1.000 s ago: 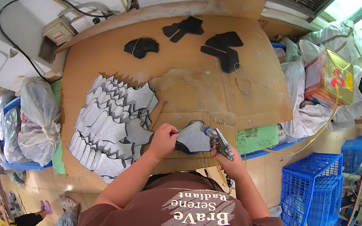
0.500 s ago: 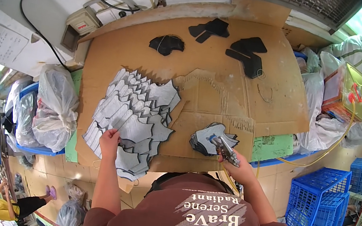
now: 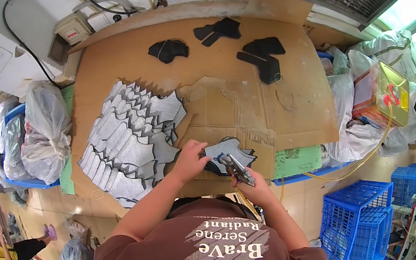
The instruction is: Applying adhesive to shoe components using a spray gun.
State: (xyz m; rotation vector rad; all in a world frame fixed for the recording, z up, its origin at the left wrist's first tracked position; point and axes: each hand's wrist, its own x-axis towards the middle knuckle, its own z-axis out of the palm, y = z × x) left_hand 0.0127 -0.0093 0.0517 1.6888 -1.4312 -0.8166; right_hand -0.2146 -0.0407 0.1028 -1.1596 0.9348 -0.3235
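My right hand (image 3: 256,190) is wrapped round a metal spray gun (image 3: 237,170) with a blue nozzle, which points left over a small stack of grey cut pieces (image 3: 230,149) with dark edges. My left hand (image 3: 192,159) is closed at the stack's left edge, its fingertips pinching the edge of the top grey piece. Left of that hand, many more grey pieces (image 3: 125,140) lie overlapping in fanned rows. A yellow hose (image 3: 248,201) hangs below the gun.
Cardboard (image 3: 202,34) covers the table. Black cut pieces (image 3: 168,50) lie at the back. A square tin (image 3: 384,94) with a yellow hose stands right among plastic bags. Blue crates (image 3: 338,225) are stacked on the floor at right; a bagged bundle (image 3: 47,124) sits left. Another person (image 3: 25,248) is at lower left.
My left hand has moved right from the fanned rows to the small stack. The spray gun has turned a little and stays over the stack. The whole view has shifted slightly.
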